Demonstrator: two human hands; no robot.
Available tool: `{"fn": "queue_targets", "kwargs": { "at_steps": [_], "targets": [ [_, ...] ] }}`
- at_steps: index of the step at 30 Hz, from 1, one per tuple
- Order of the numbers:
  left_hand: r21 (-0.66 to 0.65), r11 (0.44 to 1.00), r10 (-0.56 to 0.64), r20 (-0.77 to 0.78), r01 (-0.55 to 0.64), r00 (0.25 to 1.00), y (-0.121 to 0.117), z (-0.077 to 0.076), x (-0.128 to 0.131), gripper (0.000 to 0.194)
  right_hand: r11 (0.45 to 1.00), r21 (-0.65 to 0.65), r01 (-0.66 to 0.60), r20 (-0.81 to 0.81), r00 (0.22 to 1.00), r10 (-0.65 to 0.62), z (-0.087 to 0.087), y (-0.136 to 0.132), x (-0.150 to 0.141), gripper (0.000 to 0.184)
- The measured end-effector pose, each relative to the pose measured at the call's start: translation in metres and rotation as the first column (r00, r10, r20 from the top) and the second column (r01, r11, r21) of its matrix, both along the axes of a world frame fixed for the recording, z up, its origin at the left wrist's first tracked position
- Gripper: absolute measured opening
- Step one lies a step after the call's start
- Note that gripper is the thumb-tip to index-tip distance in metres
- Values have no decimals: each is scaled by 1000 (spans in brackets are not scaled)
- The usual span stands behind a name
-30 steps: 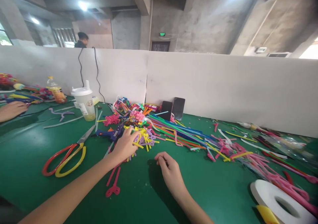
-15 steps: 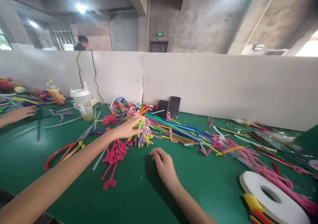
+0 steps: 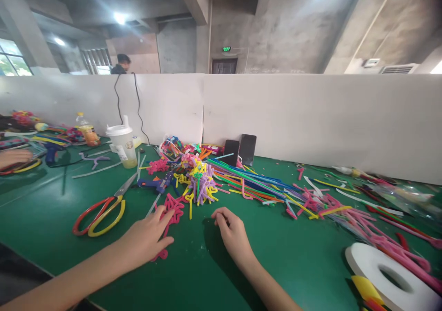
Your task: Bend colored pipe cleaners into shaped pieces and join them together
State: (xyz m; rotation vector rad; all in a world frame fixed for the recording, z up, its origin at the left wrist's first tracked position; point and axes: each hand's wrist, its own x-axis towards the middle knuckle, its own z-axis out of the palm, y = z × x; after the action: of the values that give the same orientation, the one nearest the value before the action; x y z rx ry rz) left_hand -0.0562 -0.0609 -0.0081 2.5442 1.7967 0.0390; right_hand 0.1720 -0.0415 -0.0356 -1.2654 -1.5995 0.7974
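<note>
My left hand [image 3: 147,237] is over the pink bent pipe-cleaner shapes [image 3: 175,208], its thumb and fingers apart; it covers part of them. My right hand [image 3: 230,228] rests on the green table with its fingers curled in and nothing visible in them. Just beyond both hands lies a bundle of purple and yellow bent pipe cleaners [image 3: 206,189]. A blue glue gun [image 3: 157,182] lies to the left of that bundle. Scissors with red and yellow handles [image 3: 106,210] lie open to the left of my left hand.
Loose straight pipe cleaners [image 3: 255,182] spread to the right. A white roll [image 3: 366,265] lies at the right front. Two phones [image 3: 247,149] lean against a white partition [image 3: 311,118]. A lidded cup [image 3: 124,147] stands left. Another person's hand [image 3: 15,157] is at the far left.
My left hand has moved from the purple and yellow bundle toward me and down to the pink shapes. My right hand stays curled on the table. The other person's hand has shifted left.
</note>
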Motion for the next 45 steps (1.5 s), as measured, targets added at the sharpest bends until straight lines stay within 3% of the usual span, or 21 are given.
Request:
{"fn": "queue_targets", "kwargs": {
  "at_steps": [7,9,13,17,22,27,30,35,40,45],
  "targets": [
    [168,975,-163,79,148,984,3,-21,32,39,1000,16,0,18,1000,0,1,-1,0,23],
    [223,953,-243,153,206,958,6,-18,44,41,999,34,-4,11,1000,4,0,0,0,23],
    [244,900,-418,238,362,877,10,2,51,44,1000,19,-2,-28,1000,2,-1,3,3,23],
    [247,925,-355,282,289,891,15,10,31,38,1000,-25,12,-50,999,-13,-2,4,3,23],
    [162,929,-360,191,333,913,22,-8,16,65,1000,-15,6,-45,999,-7,-2,2,1,22],
    [193,958,-244,170,211,955,43,-23,40,63,1000,-8,4,-37,999,-4,-1,2,2,23],
    [233,963,-186,225,132,956,65,-23,55,65,1000,-7,14,-40,999,-14,-2,3,2,22],
    [169,985,-92,319,39,943,97,-18,75,77,1000,-24,12,-54,998,-14,-4,5,2,23],
    [180,981,-116,270,68,956,113,-16,92,73,999,-37,16,-45,999,-18,-4,6,2,22],
    [175,964,-242,258,202,935,117,-14,101,60,999,-39,14,-39,999,-15,-5,6,2,21]
  ]
}}
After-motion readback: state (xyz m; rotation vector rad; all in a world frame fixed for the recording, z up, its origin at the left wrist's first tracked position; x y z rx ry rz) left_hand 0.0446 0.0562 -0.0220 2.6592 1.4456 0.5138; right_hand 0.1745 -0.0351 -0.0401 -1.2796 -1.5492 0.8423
